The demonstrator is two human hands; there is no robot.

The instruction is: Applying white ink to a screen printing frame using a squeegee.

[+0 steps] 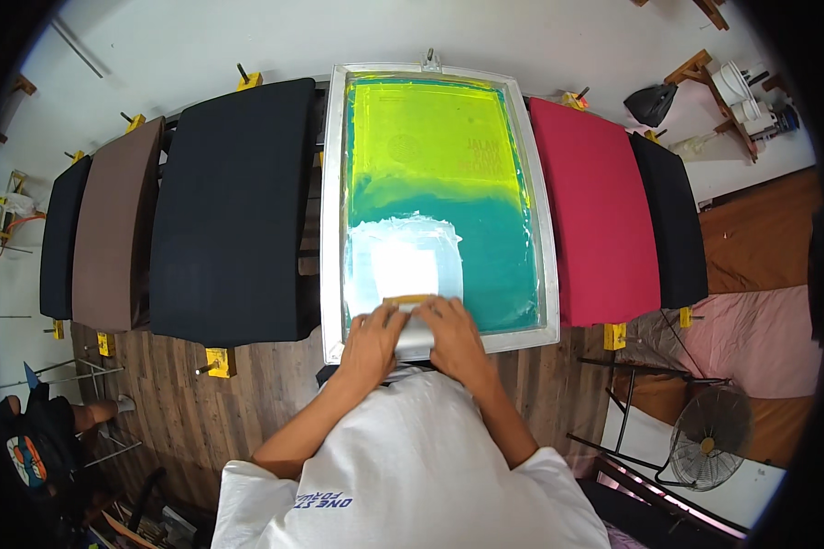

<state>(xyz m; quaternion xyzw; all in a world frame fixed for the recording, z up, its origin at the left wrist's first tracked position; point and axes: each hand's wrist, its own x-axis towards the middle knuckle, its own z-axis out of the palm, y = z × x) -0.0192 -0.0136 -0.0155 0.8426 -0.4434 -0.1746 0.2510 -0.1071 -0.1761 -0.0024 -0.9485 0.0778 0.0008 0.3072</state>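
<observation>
A silver-rimmed screen-printing frame [543,206] lies in front of me. Its mesh is yellow-green [430,114] at the far end and teal [499,256] nearer to me. A smear of white ink [364,252] covers the near left of the mesh, with a very bright patch inside it. At the frame's near end, my left hand [373,348] and my right hand [456,340] grip a squeegee [417,336] side by side. Their fingers are bent over its top. The hands hide both its ends, and a yellowish strip shows beyond the fingertips.
Fabric-covered boards flank the frame: black [233,210] and brown [114,229] on the left, red [600,220] on the right. Yellow clamps [220,362] jut out at their ends. A floor fan [710,439] stands at lower right. Another person [46,430] is at lower left.
</observation>
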